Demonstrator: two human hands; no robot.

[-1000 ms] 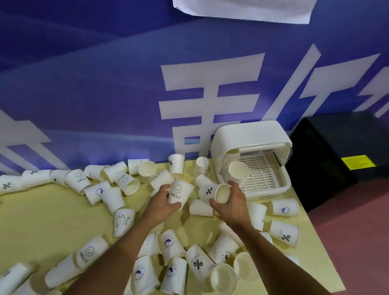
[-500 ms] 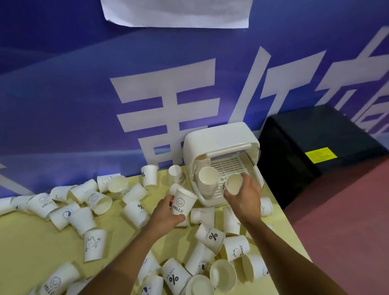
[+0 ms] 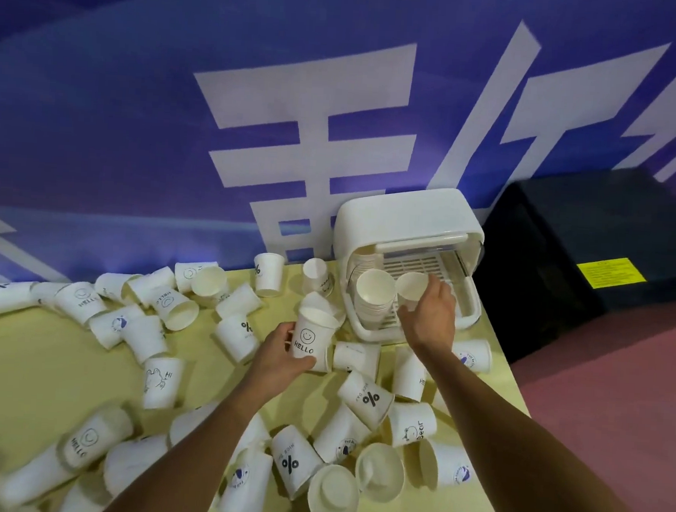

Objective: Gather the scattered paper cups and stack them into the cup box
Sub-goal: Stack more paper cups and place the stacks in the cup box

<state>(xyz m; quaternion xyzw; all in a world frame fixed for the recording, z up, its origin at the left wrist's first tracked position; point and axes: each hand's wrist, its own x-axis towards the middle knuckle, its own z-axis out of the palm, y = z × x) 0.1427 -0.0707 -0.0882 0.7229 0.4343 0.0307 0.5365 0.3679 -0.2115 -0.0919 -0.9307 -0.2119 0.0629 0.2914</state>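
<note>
Paper cup pinched in my right hand, the stack just left of it inside the box; my left hand grips a HELLO cup.

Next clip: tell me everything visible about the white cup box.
The cup box is white, apparently smooth plastic, with rounded corners. Its front stands open, showing a slatted tray floor. It stands upright at the far right corner of the yellow table, against the blue wall. A nested stack of cups stands inside on its left; the right hand holds a single cup over the tray beside it.
</note>
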